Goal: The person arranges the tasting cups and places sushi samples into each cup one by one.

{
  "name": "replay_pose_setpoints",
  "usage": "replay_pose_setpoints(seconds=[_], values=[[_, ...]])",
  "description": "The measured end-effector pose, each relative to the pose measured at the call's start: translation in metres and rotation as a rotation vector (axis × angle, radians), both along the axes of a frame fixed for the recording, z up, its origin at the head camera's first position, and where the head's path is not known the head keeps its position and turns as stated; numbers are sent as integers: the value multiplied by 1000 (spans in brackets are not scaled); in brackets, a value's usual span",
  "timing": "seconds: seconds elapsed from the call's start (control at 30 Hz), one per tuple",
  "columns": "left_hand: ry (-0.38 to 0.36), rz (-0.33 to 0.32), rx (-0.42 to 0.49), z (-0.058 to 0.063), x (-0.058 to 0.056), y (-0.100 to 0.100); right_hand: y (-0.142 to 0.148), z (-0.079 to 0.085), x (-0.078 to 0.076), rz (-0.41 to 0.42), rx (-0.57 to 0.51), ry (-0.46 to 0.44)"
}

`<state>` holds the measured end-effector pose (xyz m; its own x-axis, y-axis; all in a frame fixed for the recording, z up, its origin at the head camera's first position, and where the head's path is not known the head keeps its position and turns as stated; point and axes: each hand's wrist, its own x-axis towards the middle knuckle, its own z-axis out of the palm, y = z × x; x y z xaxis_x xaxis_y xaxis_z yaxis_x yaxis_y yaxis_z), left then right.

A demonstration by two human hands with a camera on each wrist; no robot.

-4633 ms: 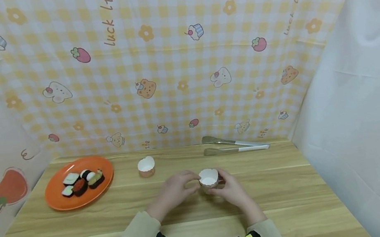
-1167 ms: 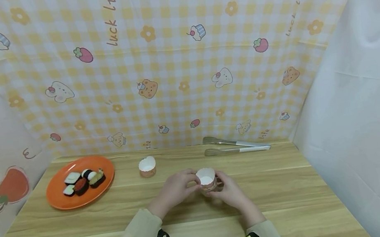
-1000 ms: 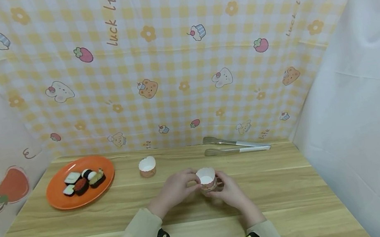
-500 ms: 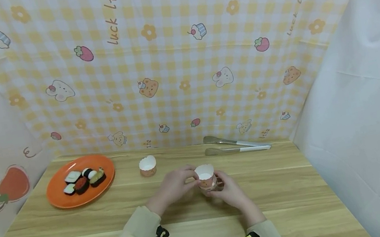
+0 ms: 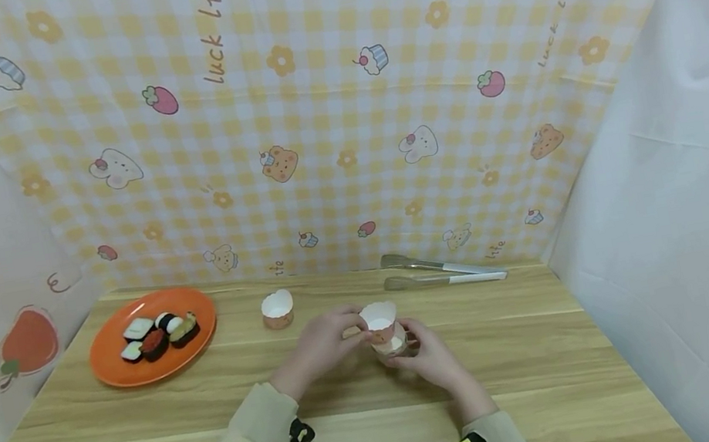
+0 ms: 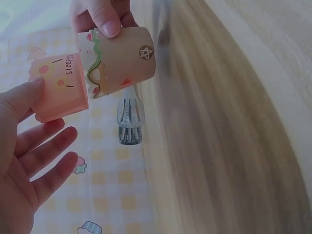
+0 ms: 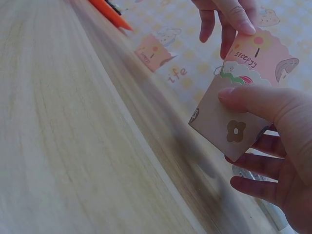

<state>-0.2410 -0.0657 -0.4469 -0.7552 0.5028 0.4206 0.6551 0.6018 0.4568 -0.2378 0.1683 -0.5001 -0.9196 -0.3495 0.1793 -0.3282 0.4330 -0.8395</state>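
Observation:
My left hand [image 5: 328, 339] pinches a pink paper baking cup [image 6: 61, 85] with "sleepyy" printed on it, thumb on its side and the other fingers spread below. Right beside it, my right hand [image 5: 431, 353] grips a beige paper baking cup [image 7: 222, 114] decorated with a brown flower and a green wavy border. The pink cup stands above the beige one in the head view, its base at the beige cup's scalloped rim. Whether its base is still inside that rim I cannot tell. Both cups are held over the wooden table [image 5: 489, 355].
Another pink paper cup [image 5: 278, 317] stands farther back on the table. At the left lies an orange oval plate [image 5: 108, 369] bearing several sushi pieces [image 5: 154, 345]. Near the back cloth, what looks like tongs [image 5: 448, 277] with clear ends and white handles lies flat.
The pink cup was nested in the beige cup; my left hand has lifted it up, so more of its pink side shows. My right hand has barely moved.

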Motion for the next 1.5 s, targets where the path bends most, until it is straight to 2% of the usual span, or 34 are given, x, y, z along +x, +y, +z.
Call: replay_pose_setpoints(seconds=[0.17, 0.33, 0.67, 0.97, 1.13, 1.5], values=[[40, 15, 12, 1, -3, -3, 1, 1, 1, -5, -10, -4], [43, 40, 22, 0, -5, -7, 1, 1, 1, -7, -12, 15], [96, 95, 64, -2, -12, -17, 2, 1, 0, -30, 7, 17], [53, 163, 26, -2, -19, -24, 3, 1, 1, -15, 5, 23], [48, 196, -9, -1, -23, -28, 3, 2, 1, -21, 5, 17], [61, 261, -18, -2, -30, -35, 3, 1, 1, -20, -1, 12]])
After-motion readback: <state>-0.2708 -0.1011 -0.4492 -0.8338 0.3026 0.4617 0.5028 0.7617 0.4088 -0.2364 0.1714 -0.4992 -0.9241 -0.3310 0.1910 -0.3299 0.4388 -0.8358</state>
